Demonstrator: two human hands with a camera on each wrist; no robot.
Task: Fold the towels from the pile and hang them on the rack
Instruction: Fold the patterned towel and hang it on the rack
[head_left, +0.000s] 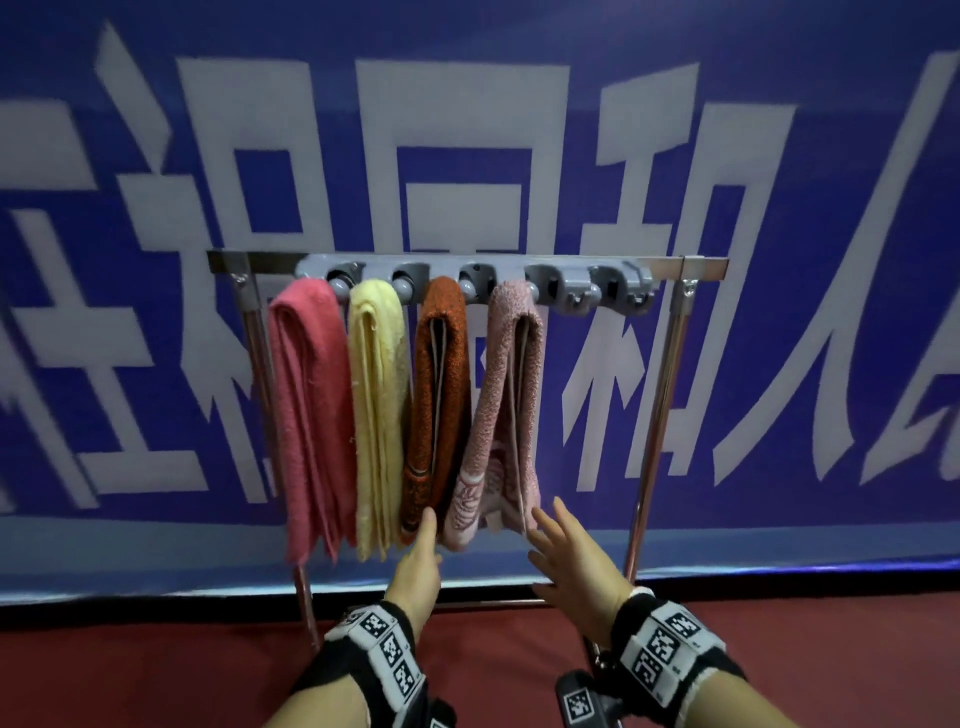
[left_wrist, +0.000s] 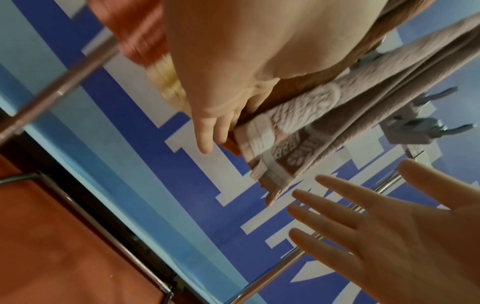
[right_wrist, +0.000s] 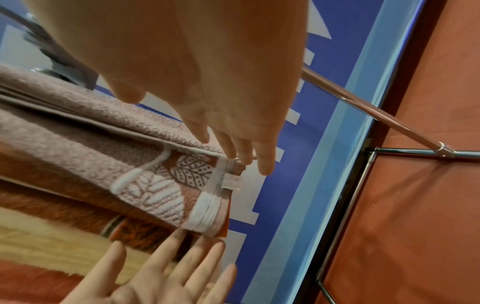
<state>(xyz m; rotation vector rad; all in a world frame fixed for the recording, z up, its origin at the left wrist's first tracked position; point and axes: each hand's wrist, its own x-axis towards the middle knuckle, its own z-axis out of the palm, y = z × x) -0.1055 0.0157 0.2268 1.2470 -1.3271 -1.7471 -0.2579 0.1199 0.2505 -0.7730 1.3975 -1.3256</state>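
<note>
Four folded towels hang side by side on the grey hook bar (head_left: 550, 270) of a metal rack (head_left: 667, 374): pink (head_left: 306, 410), yellow (head_left: 378, 405), orange-brown (head_left: 441, 384) and a pale pink patterned towel (head_left: 506, 395). My left hand (head_left: 427, 525) reaches up with straight fingers beside the bottom hems of the orange-brown and patterned towels. My right hand (head_left: 550, 525) is spread flat just right of the patterned towel's lower edge. In the right wrist view its fingertips (right_wrist: 233, 152) lie against that towel's (right_wrist: 103, 144) hem. Neither hand grips anything.
Two hooks at the bar's right end (head_left: 582, 304) carry nothing. A blue banner with large white characters (head_left: 779, 208) stands right behind the rack. The rack's thin base bars (right_wrist: 415, 153) lie on the red floor (head_left: 156, 675).
</note>
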